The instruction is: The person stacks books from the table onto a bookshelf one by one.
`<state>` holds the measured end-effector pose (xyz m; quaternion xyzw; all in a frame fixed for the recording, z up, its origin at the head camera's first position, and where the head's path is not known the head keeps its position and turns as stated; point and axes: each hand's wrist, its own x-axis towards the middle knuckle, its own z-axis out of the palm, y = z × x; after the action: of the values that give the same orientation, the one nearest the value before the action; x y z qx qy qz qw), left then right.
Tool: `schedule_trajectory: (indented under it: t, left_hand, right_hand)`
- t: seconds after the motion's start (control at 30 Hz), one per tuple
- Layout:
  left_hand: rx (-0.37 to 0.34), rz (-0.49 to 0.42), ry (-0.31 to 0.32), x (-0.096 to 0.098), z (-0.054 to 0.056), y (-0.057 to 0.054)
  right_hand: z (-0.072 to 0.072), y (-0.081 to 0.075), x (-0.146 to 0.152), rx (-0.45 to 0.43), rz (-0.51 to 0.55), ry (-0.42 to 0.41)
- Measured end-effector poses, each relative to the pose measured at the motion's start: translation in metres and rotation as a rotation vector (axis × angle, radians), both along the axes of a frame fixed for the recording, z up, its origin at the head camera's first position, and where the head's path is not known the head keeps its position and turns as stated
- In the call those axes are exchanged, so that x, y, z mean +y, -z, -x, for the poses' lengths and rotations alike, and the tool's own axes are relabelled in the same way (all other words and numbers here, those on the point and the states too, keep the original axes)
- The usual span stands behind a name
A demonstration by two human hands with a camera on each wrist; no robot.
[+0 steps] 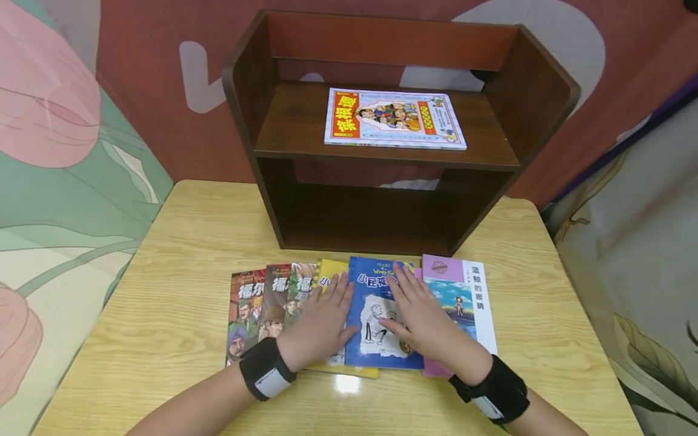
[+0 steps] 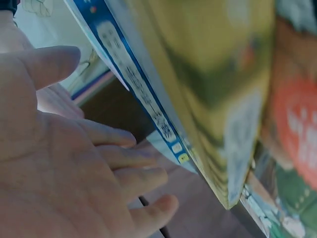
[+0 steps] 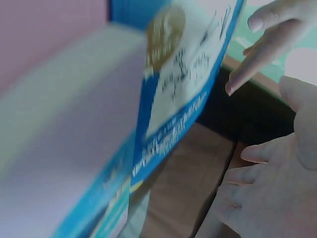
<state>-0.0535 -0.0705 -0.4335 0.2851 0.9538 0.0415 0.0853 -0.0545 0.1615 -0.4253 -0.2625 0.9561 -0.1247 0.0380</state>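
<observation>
Both hands lie over a row of books on the table, fingers stretched out. My left hand (image 1: 322, 321) overlaps a yellow book (image 1: 360, 371) and reaches the left edge of a blue Diary of a Wimpy Kid book (image 1: 360, 357). Over that blue book's right side spreads my right hand (image 1: 422, 315), its thumb pointing inward. In the left wrist view, the palm of the left hand (image 2: 64, 173) faces the books, with nothing gripped. The right wrist view shows the right palm (image 3: 277, 173) beside the blue cover (image 3: 183, 69), and the left fingers (image 3: 272, 54) above.
Three illustrated books, including a red-brown one (image 1: 245, 327), overlap at the left of the row. A pink-and-white book (image 1: 484, 321) lies at the right. Behind stands a dark wooden shelf (image 1: 376, 158), with a colourful book (image 1: 395, 118) flat on its upper board. The wooden table (image 1: 163, 303) carries everything.
</observation>
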Motion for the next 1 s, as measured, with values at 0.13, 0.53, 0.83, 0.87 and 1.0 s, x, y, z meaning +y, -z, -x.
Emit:
schedule_trajectory:
  t: [0.13, 0.53, 0.83, 0.87, 1.0]
  left_hand:
    - [-0.042, 0.004, -0.034, -0.001, -0.006, -0.002]
    - [-0.099, 0.049, -0.082, -0.003, -0.009, 0.0]
    - [-0.113, 0.057, -0.087, -0.002, -0.008, 0.001]
    - [-0.11, 0.061, -0.086, -0.002, -0.008, 0.001]
    - [-0.094, 0.068, -0.082, -0.002, -0.007, 0.001]
  right_hand:
    - [-0.006, 0.008, -0.004, -0.039, -0.02, -0.017]
    - [-0.016, 0.015, -0.012, -0.18, -0.115, -0.08]
    - [-0.022, 0.019, -0.018, -0.297, -0.157, -0.077]
    - [-0.022, 0.02, -0.019, -0.291, -0.162, -0.074]
    - [-0.023, 0.02, -0.021, -0.261, -0.179, -0.082]
